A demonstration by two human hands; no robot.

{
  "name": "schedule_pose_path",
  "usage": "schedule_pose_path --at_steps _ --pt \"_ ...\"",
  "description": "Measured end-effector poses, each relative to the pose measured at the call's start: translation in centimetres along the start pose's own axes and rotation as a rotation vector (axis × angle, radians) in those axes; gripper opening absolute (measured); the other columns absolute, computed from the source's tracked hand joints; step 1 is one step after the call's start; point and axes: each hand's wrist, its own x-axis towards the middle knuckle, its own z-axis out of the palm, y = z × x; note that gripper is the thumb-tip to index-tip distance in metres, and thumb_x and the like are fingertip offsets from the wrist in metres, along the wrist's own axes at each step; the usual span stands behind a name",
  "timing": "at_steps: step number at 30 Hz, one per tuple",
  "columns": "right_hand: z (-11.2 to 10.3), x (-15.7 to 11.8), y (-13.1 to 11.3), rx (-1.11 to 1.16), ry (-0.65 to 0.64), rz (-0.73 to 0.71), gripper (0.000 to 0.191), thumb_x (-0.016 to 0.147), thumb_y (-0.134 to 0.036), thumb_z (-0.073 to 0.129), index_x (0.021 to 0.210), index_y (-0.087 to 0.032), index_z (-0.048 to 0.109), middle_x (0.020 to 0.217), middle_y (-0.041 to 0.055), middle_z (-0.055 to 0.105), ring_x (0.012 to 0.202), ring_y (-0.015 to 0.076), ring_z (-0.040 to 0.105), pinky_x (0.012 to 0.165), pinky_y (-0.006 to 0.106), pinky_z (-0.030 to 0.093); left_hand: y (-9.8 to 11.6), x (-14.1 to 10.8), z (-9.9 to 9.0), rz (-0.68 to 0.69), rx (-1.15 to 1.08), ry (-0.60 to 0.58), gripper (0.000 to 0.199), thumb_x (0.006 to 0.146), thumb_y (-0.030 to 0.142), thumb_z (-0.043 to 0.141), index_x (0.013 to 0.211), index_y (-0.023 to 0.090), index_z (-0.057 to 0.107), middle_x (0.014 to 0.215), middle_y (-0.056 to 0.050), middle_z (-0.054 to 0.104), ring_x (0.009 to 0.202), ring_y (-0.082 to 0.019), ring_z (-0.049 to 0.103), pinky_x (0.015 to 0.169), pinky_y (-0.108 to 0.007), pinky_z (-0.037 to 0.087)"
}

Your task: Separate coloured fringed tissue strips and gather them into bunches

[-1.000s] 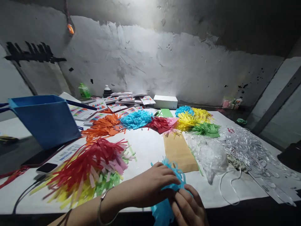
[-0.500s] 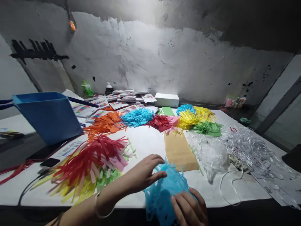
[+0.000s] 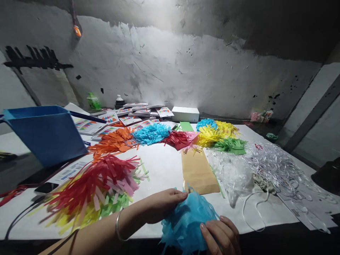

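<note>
Looks like a small craft workshop: rough, patchy grey wall (image 3: 159,67), white-covered work table (image 3: 160,166) heaped with fringed paper bundles (image 3: 151,134) in several colours. Stacked printed packets (image 3: 140,112), a white box (image 3: 185,114) and a tangle of whitish strands (image 3: 276,170) fit small-scale production.

The blue fringed paper (image 3: 186,225), a narrow bunch squeezed between two close hands a second earlier, had spread into a wide, fuller puff. The left hand (image 3: 166,202), which first lay over the bunch with its fingers near the right hand's, had drawn off to the upper left; half a second before, its thumb and fingers stood wide apart, and now that gap had closed beside the puff's upper edge. The right hand (image 3: 223,233) had ended at the puff's right side, well apart from the left.
</note>
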Motion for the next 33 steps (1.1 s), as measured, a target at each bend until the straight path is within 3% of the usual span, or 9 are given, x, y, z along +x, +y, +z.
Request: schedule_pose_path --at_steps 4,9,15,18,21,23,26,28,33 --pt "0.4 -0.1 0.0 0.091 0.022 0.059 0.022 0.094 -0.010 0.059 0.094 -0.024 0.075 0.074 -0.0015 0.073 0.067 0.0132 0.073 0.076 0.031 0.061 -0.6 -0.3 0.8 0.038 -0.037 -0.037 0.065 0.054 0.072 0.083 0.072 0.011 0.069 0.066 0.000 0.061 0.063 -0.013 0.053 0.067 -0.024 0.045" --pt "0.7 -0.9 -0.2 0.195 0.031 0.173 0.030 0.098 -0.012 0.048 0.113 -0.020 0.072 0.082 0.0054 0.072 0.078 0.0175 0.072 0.080 0.037 0.060 -0.8 -0.6 3.4 0.060 -0.273 -0.207 0.056 0.057 0.057 0.090 0.086 0.013 0.073 0.081 -0.004 0.070 0.080 -0.018 0.065 0.086 -0.029 0.050" --pt "0.8 -2.7 2.1 0.466 -0.344 0.534 0.026 0.100 -0.025 0.051 0.122 -0.026 0.065 0.101 0.0062 0.070 0.096 0.0198 0.069 0.077 0.031 0.060 -2.4 0.2 4.9 -0.153 -0.333 -0.252 0.030 0.052 0.022 0.092 0.074 0.010 0.075 0.065 -0.002 0.069 0.048 -0.009 0.055 0.047 -0.018 0.044" --pt "-1.1 -1.9 5.1 0.281 -0.336 0.558 0.023 0.099 -0.025 0.052 0.114 -0.026 0.068 0.102 0.0055 0.071 0.099 0.0221 0.068 0.085 0.037 0.058 -2.3 1.5 5.0 -0.156 -0.280 -0.291 0.031 0.055 0.022 0.088 0.080 0.010 0.076 0.063 -0.002 0.069 0.045 -0.010 0.055 0.046 -0.020 0.044" --pt "-4.5 0.2 8.0 -0.067 -0.209 0.411 0.037 0.100 -0.024 0.043 0.131 -0.022 0.063 0.120 0.0115 0.068 0.115 0.0294 0.063 0.102 0.053 0.048 -1.4 2.6 4.6 -0.140 -0.241 -0.303 0.031 0.058 0.029 0.086 0.080 0.010 0.074 0.062 -0.003 0.068 0.049 -0.012 0.059 0.049 -0.022 0.046" --pt "-6.2 1.5 9.2 -0.225 -0.184 0.270 0.045 0.100 -0.019 0.037 0.142 -0.020 0.055 0.134 0.0134 0.063 0.124 0.0309 0.059 0.109 0.057 0.041 -0.5 2.9 3.7 -0.084 -0.205 -0.248 0.031 0.057 0.033 0.084 0.075 0.011 0.071 0.060 -0.003 0.066 0.048 -0.013 0.059 0.047 -0.021 0.044" --pt "-5.6 1.4 8.6 -0.264 -0.345 0.161 0.059 0.096 -0.009 0.031 0.154 -0.016 0.035 0.146 0.0145 0.053 0.139 0.0297 0.046 0.115 0.057 0.033 0.5 2.4 0.8 0.027 -0.160 -0.100 0.030 0.057 0.034 0.081 0.071 0.012 0.066 0.057 -0.002 0.064 0.045 -0.011 0.055 0.045 -0.021 0.042" --pt "-3.3 -0.2 6.8 -0.199 -0.468 0.143 0.066 0.090 0.001 0.027 0.155 -0.011 0.028 0.147 0.0168 0.052 0.143 0.0285 0.041 0.115 0.056 0.034 0.9 1.4 -1.9 0.068 -0.145 -0.003 0.026 0.061 0.033 0.078 0.071 0.014 0.063 0.058 0.000 0.062 0.043 -0.009 0.052 0.043 -0.019 0.039" --pt "3.8 -5.1 0.2 0.015 -0.587 0.162 0.056 0.084 0.004 0.037 0.132 -0.011 0.060 0.136 0.0102 0.064 0.134 0.0213 0.053 0.119 0.041 0.032 0.9 -2.7 -8.7 0.068 0.050 0.285 0.022 0.076 0.031 0.073 0.087 0.014 0.064 0.065 0.001 0.063 0.051 -0.011 0.054 0.046 -0.019 0.038"
